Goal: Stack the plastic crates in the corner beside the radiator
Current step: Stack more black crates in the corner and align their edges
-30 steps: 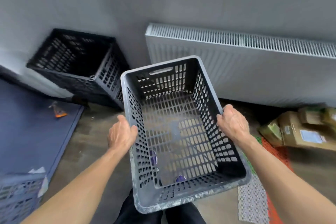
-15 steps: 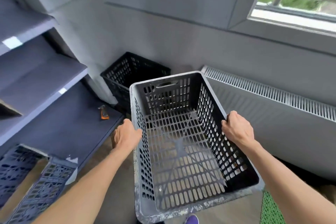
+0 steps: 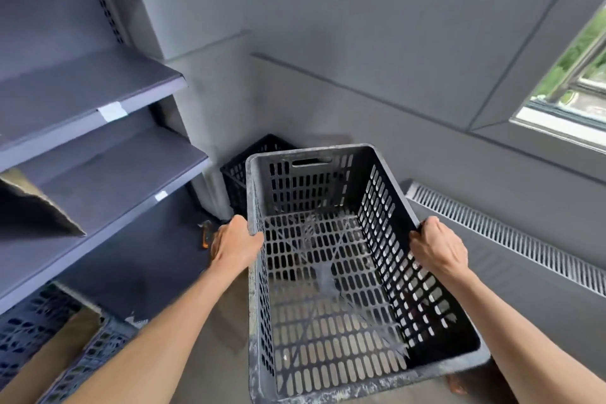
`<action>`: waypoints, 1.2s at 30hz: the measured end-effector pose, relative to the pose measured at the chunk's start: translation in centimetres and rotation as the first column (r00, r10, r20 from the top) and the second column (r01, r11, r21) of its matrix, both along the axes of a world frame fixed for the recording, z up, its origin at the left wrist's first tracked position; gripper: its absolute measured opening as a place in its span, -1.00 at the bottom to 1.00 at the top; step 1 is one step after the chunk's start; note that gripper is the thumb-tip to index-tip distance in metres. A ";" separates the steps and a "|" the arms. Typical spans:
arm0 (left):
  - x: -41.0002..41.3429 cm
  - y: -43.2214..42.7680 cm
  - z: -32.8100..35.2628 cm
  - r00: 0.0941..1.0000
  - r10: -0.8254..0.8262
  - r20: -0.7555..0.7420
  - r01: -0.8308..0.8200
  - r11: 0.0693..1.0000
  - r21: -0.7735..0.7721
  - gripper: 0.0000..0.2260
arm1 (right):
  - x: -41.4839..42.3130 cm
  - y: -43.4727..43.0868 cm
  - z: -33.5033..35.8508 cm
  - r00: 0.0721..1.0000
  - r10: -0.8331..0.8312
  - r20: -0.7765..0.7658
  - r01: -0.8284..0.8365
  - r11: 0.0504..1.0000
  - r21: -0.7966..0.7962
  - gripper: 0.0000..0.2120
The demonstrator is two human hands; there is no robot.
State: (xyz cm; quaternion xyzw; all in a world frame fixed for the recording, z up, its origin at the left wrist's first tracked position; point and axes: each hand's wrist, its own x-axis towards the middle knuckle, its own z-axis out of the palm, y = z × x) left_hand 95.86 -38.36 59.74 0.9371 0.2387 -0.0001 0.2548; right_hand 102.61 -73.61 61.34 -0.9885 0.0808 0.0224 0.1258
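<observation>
Fingers (image 3: pixel 421 230) of our right hand (image 3: pixel 439 251) curl over the right rim of the grey crate (image 3: pixel 306 188), while our left hand (image 3: pixel 234 248) clamps the left rim, thumb hooked inside; both grips match those of 0.5 s ago. We carry the crate in the air, its far wall now covering most of the black crate (image 3: pixel 237 170) that stands in the corner, between the shelves (image 3: pixel 114 170) and the radiator (image 3: pixel 511 234). Earlier, more of that black crate showed. Since then the window (image 3: pixel 578 88) has slid to the right edge and the shelves fill more of the left, with 1 orange tool (image 3: pixel 206 235) just beside our left hand.
</observation>
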 end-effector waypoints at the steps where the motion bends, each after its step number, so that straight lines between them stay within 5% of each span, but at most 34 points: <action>1: 0.4 0.8 0.2 1.000 -0.006 0.005 0.006 1.000 -0.004 -0.66 | 0.7 0.6 0.2 1.000 0.014 0.007 -0.014 1.000 -0.002 -0.86; 11: 7.1 5.3 0.1 0.993 0.111 -0.039 -0.109 0.993 0.049 -0.75 | 11.8 5.4 0.3 0.980 0.188 0.061 -0.188 0.982 -0.010 -0.88; 28: 21.6 4.4 -1.9 0.918 0.371 -0.137 -0.357 0.927 0.116 -0.74 | 34.9 10.3 -1.2 0.932 0.351 -0.091 -0.351 0.936 0.011 -0.76; 36: 26.6 5.6 -2.8 0.909 0.377 -0.178 -0.371 0.926 0.065 -0.68 | 40.5 12.6 -0.8 0.921 0.372 -0.118 -0.373 0.928 0.016 -0.87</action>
